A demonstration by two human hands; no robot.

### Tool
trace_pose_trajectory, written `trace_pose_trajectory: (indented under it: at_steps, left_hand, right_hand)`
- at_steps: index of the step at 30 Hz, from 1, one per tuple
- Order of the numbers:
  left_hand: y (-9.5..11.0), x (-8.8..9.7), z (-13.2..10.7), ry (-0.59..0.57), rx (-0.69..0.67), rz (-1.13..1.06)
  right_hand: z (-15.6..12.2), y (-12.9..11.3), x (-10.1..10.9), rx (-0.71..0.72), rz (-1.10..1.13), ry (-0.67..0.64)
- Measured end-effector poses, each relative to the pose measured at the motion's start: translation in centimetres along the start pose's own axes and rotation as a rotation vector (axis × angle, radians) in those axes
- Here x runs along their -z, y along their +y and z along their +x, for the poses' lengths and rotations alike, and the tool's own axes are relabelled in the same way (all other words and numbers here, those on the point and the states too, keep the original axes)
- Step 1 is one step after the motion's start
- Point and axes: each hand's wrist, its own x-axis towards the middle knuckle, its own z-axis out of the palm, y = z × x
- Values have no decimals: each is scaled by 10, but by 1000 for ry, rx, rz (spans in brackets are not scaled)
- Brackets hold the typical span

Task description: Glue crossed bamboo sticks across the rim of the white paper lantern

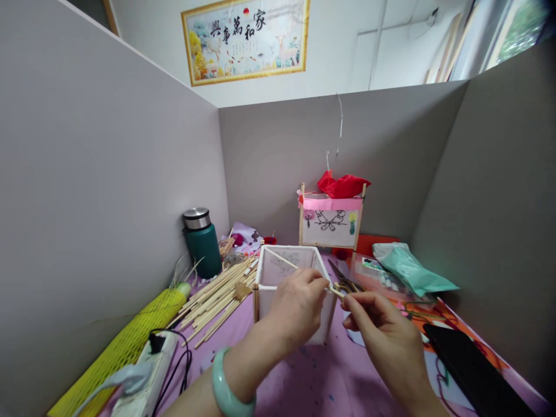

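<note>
While the thin pale wooden stick [281, 258] lies slantwise across the open-topped white paper box frame [264, 298], left hand [299, 307] and right hand [384, 330] each pinch its near end, fingertips pressed together, crumpled red paper [343, 185] filling the pink-banded lantern [330, 227] behind.

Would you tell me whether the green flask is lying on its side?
No, the green flask stands upright beside the pile of wooden sticks.

Green flask [201, 242] L, decorated lantern [330, 222] ctr.
</note>
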Motion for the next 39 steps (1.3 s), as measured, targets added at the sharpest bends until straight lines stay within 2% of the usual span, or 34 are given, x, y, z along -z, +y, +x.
trace_pose_trajectory:
  at_steps: [5, 9, 17, 28, 39]
  left_hand:
    - [-3, 10, 11, -3, 50, -131]
    - [-9, 17, 24, -25, 128, -138]
    - [-9, 18, 38, -298, 191, -110]
    - [-18, 19, 59, -519, 351, -195]
    - [-24, 16, 58, -570, 378, -270]
  right_hand:
    - [0, 0, 0, 13, -3, -5]
    - [0, -2, 0, 39, 10, 0]
    - [0, -2, 1, 57, 26, 2]
    - [1, -2, 0, 62, 41, 6]
    - [-1, -3, 1, 61, 55, 16]
